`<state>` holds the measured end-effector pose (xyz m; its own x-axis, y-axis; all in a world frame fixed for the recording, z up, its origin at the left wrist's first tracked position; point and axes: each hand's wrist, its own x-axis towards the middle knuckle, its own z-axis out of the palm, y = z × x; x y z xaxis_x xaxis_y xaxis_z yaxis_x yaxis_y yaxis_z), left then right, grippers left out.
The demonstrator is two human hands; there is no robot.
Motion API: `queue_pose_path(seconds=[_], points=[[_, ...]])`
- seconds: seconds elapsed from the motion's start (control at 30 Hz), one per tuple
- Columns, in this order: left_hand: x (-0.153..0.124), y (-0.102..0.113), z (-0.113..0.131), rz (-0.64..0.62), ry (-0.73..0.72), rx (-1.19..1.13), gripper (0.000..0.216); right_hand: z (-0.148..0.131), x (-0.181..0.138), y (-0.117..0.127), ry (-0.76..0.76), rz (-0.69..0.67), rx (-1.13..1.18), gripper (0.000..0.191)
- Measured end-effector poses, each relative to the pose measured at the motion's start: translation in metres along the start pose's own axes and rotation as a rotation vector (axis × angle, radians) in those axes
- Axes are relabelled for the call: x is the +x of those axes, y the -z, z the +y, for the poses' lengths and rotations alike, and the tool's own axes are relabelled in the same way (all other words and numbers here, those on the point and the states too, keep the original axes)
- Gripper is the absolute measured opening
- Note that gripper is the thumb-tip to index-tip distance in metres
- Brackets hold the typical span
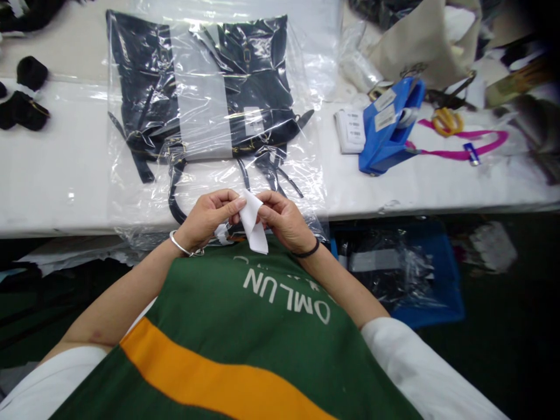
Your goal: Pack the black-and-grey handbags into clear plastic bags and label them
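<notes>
Between my two hands is a small white paper label [254, 224], bent and hanging down in front of the green apron. My left hand [213, 216] pinches its upper left edge, thumb against fingers. On the other side, my right hand [282, 219] pinches the label's right edge. Just beyond my hands, a dark bag [258, 64] with straps and buckles lies inside a clear plastic bag [301, 169] on the white table. A grey-white sheet [201, 99] lies across the dark bag's middle, and a white sticker [254, 121] shows on its right part.
Right of the plastic bag are a stack of printed labels [350, 131], a blue tape dispenser [385, 131], yellow-handled scissors [447, 121] and a pink lanyard [481, 146]. Below the table edge stands a blue crate [450, 280] with plastic-wrapped items. Black bundles [30, 111] lie far left.
</notes>
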<state>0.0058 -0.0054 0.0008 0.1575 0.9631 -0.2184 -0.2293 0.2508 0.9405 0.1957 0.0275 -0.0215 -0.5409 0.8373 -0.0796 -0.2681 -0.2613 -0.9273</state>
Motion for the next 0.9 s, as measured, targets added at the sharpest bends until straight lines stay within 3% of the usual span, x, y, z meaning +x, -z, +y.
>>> queue_pose_path(seconds=[0.27,0.6,0.9], points=[[0.006,0.005,-0.002,0.107,-0.001,-0.186,0.033,0.003,0.002,0.003,-0.024,0.027,0.145,0.032],[0.017,0.011,0.001,0.166,0.015,-0.352,0.033,-0.005,-0.002,0.011,0.273,-0.173,-0.209,0.029],[0.018,0.017,-0.001,0.205,-0.003,-0.337,0.035,-0.003,0.001,0.006,0.274,-0.196,-0.427,0.016]])
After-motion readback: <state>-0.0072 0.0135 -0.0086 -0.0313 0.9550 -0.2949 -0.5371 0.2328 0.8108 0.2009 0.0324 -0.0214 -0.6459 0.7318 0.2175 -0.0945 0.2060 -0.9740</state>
